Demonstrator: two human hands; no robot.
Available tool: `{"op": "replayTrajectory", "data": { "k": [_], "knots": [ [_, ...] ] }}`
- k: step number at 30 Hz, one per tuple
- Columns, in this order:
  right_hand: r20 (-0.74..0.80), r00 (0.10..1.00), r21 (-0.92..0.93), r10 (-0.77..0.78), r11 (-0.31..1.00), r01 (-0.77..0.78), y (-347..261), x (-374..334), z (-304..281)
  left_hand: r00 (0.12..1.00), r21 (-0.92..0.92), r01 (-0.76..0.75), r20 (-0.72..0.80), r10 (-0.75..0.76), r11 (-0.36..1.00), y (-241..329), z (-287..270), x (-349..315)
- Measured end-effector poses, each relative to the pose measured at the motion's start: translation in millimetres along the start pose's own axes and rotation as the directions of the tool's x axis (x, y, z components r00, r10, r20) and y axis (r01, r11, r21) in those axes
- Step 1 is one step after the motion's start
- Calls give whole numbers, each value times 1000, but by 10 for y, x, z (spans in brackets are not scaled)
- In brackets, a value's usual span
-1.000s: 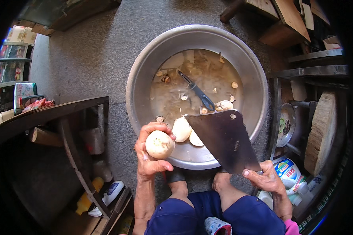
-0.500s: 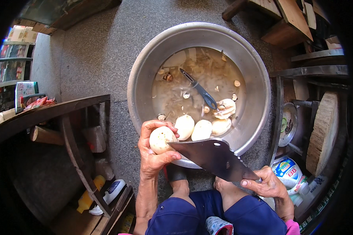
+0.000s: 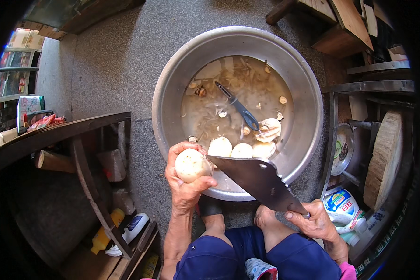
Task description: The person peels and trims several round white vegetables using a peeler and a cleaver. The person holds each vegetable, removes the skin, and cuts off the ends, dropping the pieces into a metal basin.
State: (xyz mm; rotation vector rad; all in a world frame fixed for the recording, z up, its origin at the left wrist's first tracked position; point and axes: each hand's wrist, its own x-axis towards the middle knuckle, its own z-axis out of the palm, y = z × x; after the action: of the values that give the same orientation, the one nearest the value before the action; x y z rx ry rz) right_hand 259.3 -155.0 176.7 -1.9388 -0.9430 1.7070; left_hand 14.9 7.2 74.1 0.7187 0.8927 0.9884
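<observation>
My left hand (image 3: 187, 179) is wrapped round a peeled, pale, rounded root vegetable (image 3: 190, 165) with small brown specks, above the near left rim of a wide metal basin (image 3: 165, 107). A dark broad-bladed cleaver (image 3: 249, 178) is in my right hand (image 3: 315, 219), gripped by its handle. The far corner of its blade meets the right side of the vegetable. Several similar pale vegetables (image 3: 220, 147) lie along the basin's near side. Murky water with peelings (image 3: 210, 109) and cut scraps fills the bottom, and a blue-grey peeler (image 3: 242, 112) lies in it.
A dark wooden shelf (image 3: 56, 130) stands at the left, with yellow and white bottles (image 3: 136, 228) low inside. At the right, a metal rack (image 3: 331, 140) holds a thick round wooden board (image 3: 383, 161) and detergent bottles (image 3: 341, 205). Wooden stools (image 3: 340, 35) stand at the far right.
The vegetable has turned slightly in my left hand and shifted a little to the right. The cleaver's blade has tilted and its far end has risen slightly. The basin's contents look the same.
</observation>
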Motion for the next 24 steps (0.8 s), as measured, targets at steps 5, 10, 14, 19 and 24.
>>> {"op": "replayTrajectory", "data": {
  "k": [5,10,14,19,24],
  "knots": [
    [79,997,26,-10,1000,8,27,-43,-60,996,-183,76,61,-65,980,4,-49,18],
    [173,984,14,-38,999,37,44,0,-51,988,-183,133,96,-117,974,-8,-29,11],
    [115,993,-2,13,1000,-13,-17,7,-35,996,-20,92,1,-92,996,-5,-35,-6],
    [52,999,52,-16,999,14,35,-5,18,992,96,36,-121,-24,995,-15,77,-41],
    [182,983,-18,22,1000,-19,57,-6,-56,970,-119,162,203,-136,980,-23,-108,38]
  ]
}}
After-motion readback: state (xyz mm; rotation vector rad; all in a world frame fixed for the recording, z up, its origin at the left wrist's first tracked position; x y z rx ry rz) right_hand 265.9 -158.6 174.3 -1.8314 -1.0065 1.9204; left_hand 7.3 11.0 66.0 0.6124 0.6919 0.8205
